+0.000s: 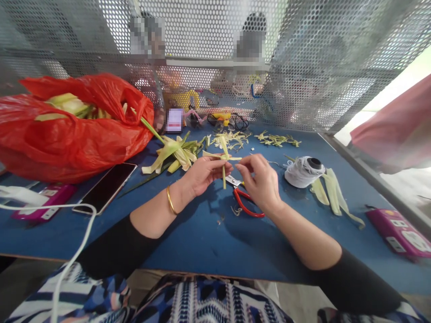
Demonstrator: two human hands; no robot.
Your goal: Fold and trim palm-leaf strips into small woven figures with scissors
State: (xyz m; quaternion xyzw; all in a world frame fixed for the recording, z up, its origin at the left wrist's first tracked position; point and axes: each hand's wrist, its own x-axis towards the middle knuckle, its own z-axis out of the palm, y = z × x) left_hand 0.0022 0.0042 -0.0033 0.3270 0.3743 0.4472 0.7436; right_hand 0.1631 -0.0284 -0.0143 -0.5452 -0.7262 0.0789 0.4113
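Note:
Pale green corn husk strips, folded into a cross, are pinched between the thumb and fingers of my left hand. One strip points up, one hangs down, and others reach to the sides. My right hand is closed in a pinch by the tip of the right-hand strip. Whatever its fingertips hold is too small to make out. Below the hands lie scissors with red handles, their blades partly hidden behind the husk cross and my right hand.
A red plastic bag of husks fills the left, with a phone before it. Loose husks and trimmings lie behind my hands. At right are a white thread spool, husk strips and a purple box. A perforated metal screen stands behind.

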